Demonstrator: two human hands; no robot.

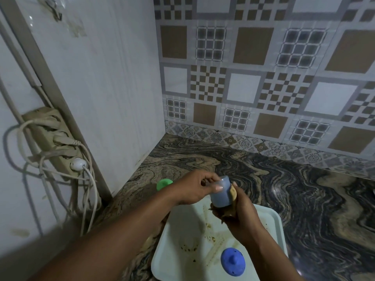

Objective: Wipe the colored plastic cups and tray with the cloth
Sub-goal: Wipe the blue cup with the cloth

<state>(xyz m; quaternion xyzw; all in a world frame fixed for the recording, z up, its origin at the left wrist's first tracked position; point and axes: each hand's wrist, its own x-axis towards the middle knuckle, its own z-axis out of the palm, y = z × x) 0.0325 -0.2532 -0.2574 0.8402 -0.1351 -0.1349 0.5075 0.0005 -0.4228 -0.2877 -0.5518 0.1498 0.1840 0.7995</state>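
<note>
At 6 o'clock, nearest the person, a blue knobbed lid (233,261) sits on the pale tray (267,220), whose floor carries brown smears and crumbs. The tray lies on the bench (304,189), a slab with swirling dark and tan veins.

Above the tray's far edge, both hands meet just below the centre of the view. The left hand (194,189), reaching in from 7 o'clock, curls its thumb and fingers round the upper part of a pale blue cup (221,194), which is held off the tray and leans slightly. The right hand (237,211), coming up from 5 o'clock, grips a tan cloth (233,192) and presses it against the cup's right side and base. Most of the cloth is hidden in the palm.

At 9 o'clock from the cup, a green cup (164,183) stands on the bench beside the tray, partly covered by the left forearm.

Farther off at 9 o'clock, a power strip (52,138) hangs on the side wall with several plugs and looping cables. At 12 to 2 o'clock, a wall of patterned brown and grey tiles (263,67) rises behind the bench
</note>
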